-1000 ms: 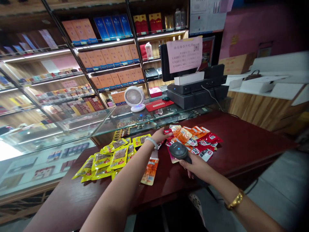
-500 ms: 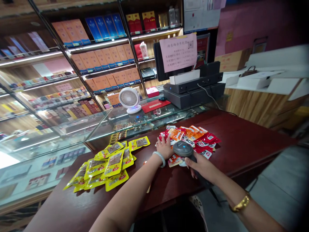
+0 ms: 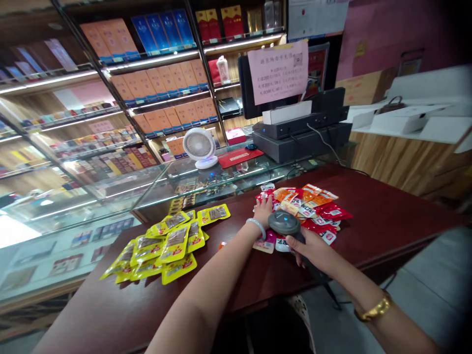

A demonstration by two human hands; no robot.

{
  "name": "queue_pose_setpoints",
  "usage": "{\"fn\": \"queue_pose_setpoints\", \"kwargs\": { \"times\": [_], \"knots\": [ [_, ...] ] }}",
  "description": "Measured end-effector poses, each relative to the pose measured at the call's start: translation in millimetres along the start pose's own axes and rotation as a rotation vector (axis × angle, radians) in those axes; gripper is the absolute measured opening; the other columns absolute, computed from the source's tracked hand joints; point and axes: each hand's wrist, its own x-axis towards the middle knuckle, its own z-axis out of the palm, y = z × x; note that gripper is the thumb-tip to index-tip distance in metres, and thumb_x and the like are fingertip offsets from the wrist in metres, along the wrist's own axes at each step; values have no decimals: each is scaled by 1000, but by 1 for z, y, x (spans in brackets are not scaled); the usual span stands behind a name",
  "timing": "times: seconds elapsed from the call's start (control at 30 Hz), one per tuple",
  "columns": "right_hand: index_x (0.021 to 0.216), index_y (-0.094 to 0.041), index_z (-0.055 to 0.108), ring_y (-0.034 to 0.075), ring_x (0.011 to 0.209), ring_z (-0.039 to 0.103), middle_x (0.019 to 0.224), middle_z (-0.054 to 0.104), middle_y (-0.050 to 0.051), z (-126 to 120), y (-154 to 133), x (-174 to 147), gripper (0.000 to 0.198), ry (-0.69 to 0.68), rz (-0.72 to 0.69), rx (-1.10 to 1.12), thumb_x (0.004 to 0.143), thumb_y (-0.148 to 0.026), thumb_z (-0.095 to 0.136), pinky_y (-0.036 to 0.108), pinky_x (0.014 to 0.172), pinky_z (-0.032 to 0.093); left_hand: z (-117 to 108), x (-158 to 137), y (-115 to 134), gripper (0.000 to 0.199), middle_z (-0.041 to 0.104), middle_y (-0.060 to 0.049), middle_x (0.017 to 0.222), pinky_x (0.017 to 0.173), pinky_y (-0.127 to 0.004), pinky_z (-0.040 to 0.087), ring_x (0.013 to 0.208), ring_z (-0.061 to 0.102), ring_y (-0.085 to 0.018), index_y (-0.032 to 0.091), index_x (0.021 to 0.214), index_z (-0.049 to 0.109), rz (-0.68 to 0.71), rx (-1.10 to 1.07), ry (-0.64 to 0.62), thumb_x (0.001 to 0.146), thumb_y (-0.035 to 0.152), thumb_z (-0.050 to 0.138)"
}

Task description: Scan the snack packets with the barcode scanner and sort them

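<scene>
My right hand grips a dark grey barcode scanner by its handle, its head over the near side of a pile of small snack packets in red, orange and white. My left hand lies with outstretched fingers on the pile's left edge, just left of the scanner head. A pink packet pokes out below that hand. Several yellow snack packets with clear windows form a separate heap farther left on the dark red table.
Behind the table stands a glass display counter bearing a white fan, a red mat and a dark register with a monitor behind a pink notice. Shelves of boxes line the back. A wooden counter stands at right.
My left hand has shifted slightly right and away over the pile, and some orange packets now lie farther right. A pink packet shows below the hand. The scanner stays in my right hand.
</scene>
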Motion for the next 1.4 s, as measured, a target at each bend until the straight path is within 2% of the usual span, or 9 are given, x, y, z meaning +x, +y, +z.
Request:
{"fn": "queue_pose_setpoints", "kwargs": {
  "times": [0.17, 0.23, 0.33, 0.43, 0.57, 0.83, 1.0, 1.23, 1.4],
  "knots": [
    [96, -21, 50, 13, 42, 59, 62, 60, -5, 7, -5, -4, 47, -35, -27, -26, 85, -66, 58, 24, 40, 48, -49, -38, -30, 62, 53, -14, 147, 115, -41, 36, 138, 47, -28, 18, 146, 47, 158, -141, 123, 92, 50, 51],
    [97, -21, 50, 13, 42, 58, 65, 61, -4, 11, -7, -5, 47, -54, -22, -13, 85, -65, 59, 23, 40, 47, -75, -71, -43, 53, 64, -11, 134, 109, -38, 42, 126, 58, -26, 21, 136, 57, 139, -3, 146, 90, 47, 56],
    [100, -21, 51, 12, 42, 58, 69, 63, -3, 18, -8, -8, 48, -90, -12, 7, 85, -65, 59, 22, 39, 46, -101, -133, -58, 53, 69, -19, 117, 99, -44, 47, 114, 63, -34, 14, 118, 67, -60, 415, 121, 85, 55, 61],
    [96, -20, 53, 12, 44, 59, 68, 61, -3, 29, -8, -12, 47, -146, -26, 10, 85, -65, 61, 22, 40, 47, -99, -190, -66, 56, 68, -24, 106, 88, -46, 49, 107, 64, -40, 9, 101, 68, -223, 677, 34, 83, 61, 60],
    [95, -19, 56, 13, 43, 59, 68, 63, -1, 49, -10, -22, 45, -220, -9, -51, 86, -62, 63, 23, 40, 46, -72, -229, -73, 42, 68, -19, 104, 84, -39, 47, 103, 65, -34, 13, 100, 61, -294, 627, 105, 85, 53, 63],
    [134, -19, 55, 13, 44, 59, 83, 72, 5, 75, -19, -33, 60, -328, -81, -106, 87, -55, 66, 24, 43, 47, -40, -238, -77, 32, 70, -5, 85, 65, -28, 38, 84, 69, -26, 22, 104, 45, -339, 264, 251, 86, 39, 65],
    [133, -17, 56, 12, 45, 57, 76, 68, 3, 74, -19, -34, 62, -345, -76, -80, 86, -56, 67, 24, 44, 46, -36, -236, -82, 25, 67, -2, 81, 65, -27, 38, 79, 67, -22, 24, 98, 47, -321, 12, 328, 85, 36, 64],
    [118, -16, 63, 13, 51, 58, 80, 68, 3, 69, -15, -46, 52, -493, -90, -27, 84, -55, 70, 22, 46, 46, -33, -219, -77, 23, 60, 2, 78, 60, -25, 46, 62, 58, -12, 22, 96, 48, -289, -853, 580, 86, 43, 53],
    [116, -16, 62, 11, 49, 53, 78, 64, 1, 70, -10, -51, 52, -430, -63, 15, 85, -57, 69, 21, 45, 43, -36, -209, -71, 20, 62, 0, 83, 64, -24, 49, 69, 60, -12, 21, 97, 47, -321, -824, 687, 87, 39, 50]
  ]
}}
